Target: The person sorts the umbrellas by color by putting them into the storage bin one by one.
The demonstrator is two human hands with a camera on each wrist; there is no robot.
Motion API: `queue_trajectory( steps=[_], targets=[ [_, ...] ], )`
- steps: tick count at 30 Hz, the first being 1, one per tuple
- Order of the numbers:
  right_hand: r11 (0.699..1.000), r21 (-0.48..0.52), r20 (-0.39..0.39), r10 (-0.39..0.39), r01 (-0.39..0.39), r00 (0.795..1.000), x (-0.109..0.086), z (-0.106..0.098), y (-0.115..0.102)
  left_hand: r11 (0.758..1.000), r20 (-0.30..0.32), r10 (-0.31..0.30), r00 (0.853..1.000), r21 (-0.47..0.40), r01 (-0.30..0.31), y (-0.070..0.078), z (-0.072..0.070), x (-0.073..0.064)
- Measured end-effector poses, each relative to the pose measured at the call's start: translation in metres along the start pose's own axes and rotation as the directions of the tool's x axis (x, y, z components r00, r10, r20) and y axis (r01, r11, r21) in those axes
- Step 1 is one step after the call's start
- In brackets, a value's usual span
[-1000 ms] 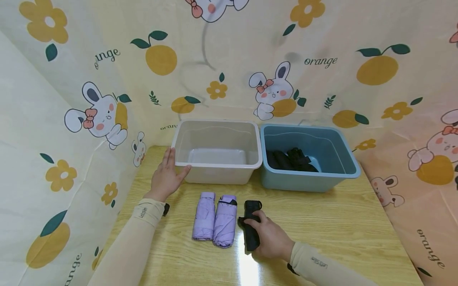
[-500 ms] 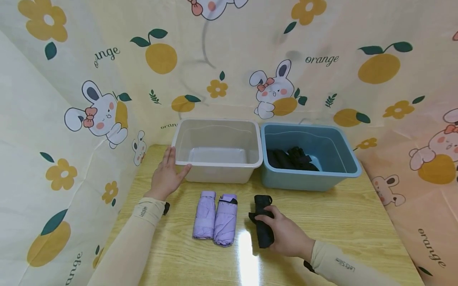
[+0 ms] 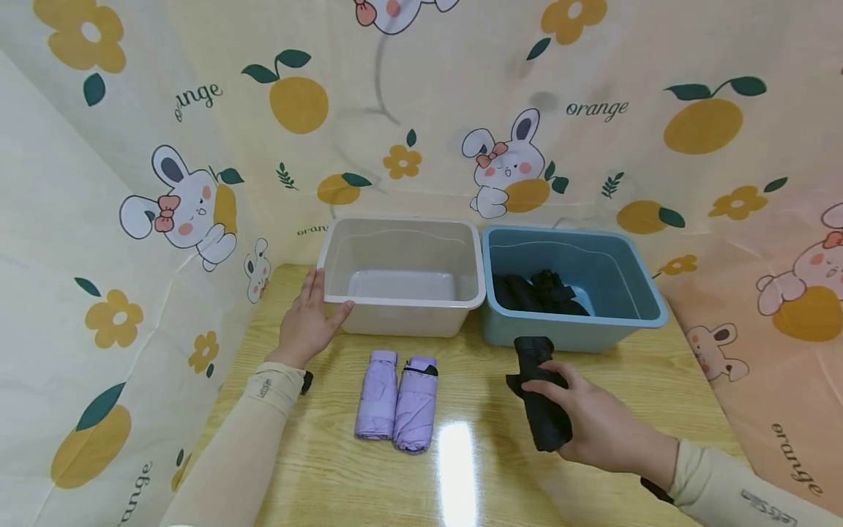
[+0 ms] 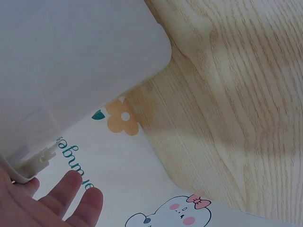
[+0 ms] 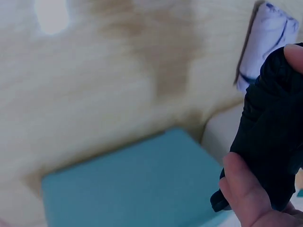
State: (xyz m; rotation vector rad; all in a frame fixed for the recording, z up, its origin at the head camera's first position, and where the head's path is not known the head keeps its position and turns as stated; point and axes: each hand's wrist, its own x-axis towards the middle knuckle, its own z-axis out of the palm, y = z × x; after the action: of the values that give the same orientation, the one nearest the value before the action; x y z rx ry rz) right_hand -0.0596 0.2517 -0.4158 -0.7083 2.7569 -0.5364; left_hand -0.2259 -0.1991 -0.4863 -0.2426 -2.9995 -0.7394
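Of two hands, the left (image 3: 304, 327), outspread, touches one white bin (image 3: 403, 320); the right (image 3: 601, 419) grips one black umbrella (image 3: 546, 423).

Cannot count black items (image 3: 523, 294) in blue bin (image 3: 560, 333): too dark, overlapping. Cannot see black umbrella (image 3: 546, 416) whole behind fingers (image 3: 561, 371) of right hand (image 3: 606, 424); cropped by right wrist view's edge too. Note left hand (image 3: 306, 333) cut off in left wrist view, purple bundle (image 5: 267, 38) blurred in right.
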Motion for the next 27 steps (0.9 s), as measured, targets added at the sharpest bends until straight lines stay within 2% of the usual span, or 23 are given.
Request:
queue_trajectory(
  steps=[7, 15, 18, 22, 25, 27],
  targets=[
    [1.0, -0.015, -0.012, -0.001, 0.001, 1.0, -0.015, -0.044, 0.003, 1.0, -0.005, -0.001, 1.0, 0.007, 0.001, 0.0, -0.001, 0.0],
    [0.998, -0.04, -0.052, -0.041, 0.039, 0.998, -0.025, -0.079, 0.009, 1.0, -0.005, -0.003, 1.0, 0.007, 0.003, 0.001, -0.003, 0.0],
    [0.993, -0.104, -0.088, -0.057, 0.047, 0.995, -0.026, -0.091, 0.013, 1.0, -0.01, -0.004, 1.0, 0.011, 0.004, 0.0, -0.002, 0.0],
    [0.971, -0.235, -0.123, -0.072, 0.041, 0.99, -0.023, -0.109, 0.02, 1.0, -0.011, -0.001, 1.0, 0.015, 0.001, -0.001, -0.001, 0.0],
    [0.97, -0.24, -0.12, -0.053, 0.023, 0.991, -0.021, -0.12, 0.026, 1.0, -0.005, -0.001, 1.0, 0.011, 0.001, -0.001, -0.001, 0.0],
    [0.978, -0.206, -0.112, -0.045, 0.021, 0.993, -0.018, -0.126, 0.031, 1.0, 0.0, -0.003, 1.0, 0.008, 0.003, -0.001, -0.001, -0.001]
  ],
)
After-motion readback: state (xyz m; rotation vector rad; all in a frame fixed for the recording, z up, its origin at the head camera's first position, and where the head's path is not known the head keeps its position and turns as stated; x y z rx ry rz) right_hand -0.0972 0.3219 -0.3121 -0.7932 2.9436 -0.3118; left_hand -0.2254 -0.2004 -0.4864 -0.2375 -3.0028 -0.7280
